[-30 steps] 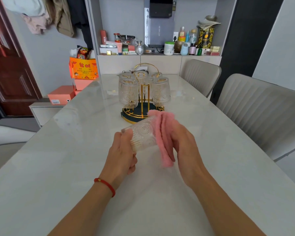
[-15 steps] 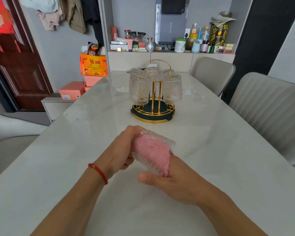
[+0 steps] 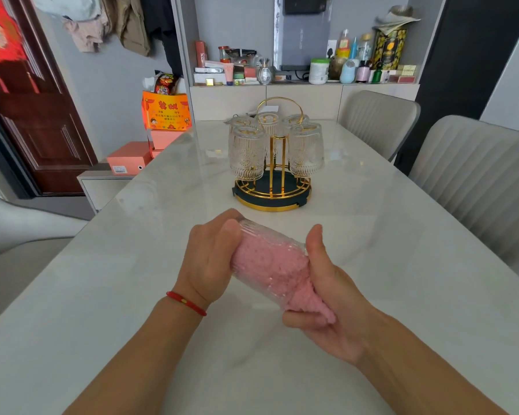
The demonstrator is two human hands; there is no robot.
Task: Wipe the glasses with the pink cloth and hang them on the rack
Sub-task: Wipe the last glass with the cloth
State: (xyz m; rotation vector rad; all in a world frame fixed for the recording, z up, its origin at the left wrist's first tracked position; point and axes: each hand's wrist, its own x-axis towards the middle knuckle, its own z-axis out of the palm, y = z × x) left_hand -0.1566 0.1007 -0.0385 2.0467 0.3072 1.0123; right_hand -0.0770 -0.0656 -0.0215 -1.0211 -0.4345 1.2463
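A clear embossed glass (image 3: 259, 235) lies tilted above the table, its base in my left hand (image 3: 210, 259), which grips it with the thumb on top. The pink cloth (image 3: 270, 265) is stuffed inside the glass, and its tail hangs out of the mouth (image 3: 315, 308). My right hand (image 3: 327, 298) holds that tail, with the thumb up along the glass's rim and the fingers curled beneath. Behind, a gold rack (image 3: 271, 181) with a dark round base carries several glasses upside down (image 3: 247, 152).
A white marble table (image 3: 372, 265) spreads under my hands. Two grey chairs (image 3: 477, 181) stand on the right, and another (image 3: 15, 235) at the left. Behind the rack a sideboard shelf (image 3: 306, 70) is crowded with bottles and boxes. Orange boxes (image 3: 129, 157) sit on a low cabinet.
The cloth, draped over the glass's outside a second ago, is now pushed inside it. The glass has turned so its mouth points toward my right hand.
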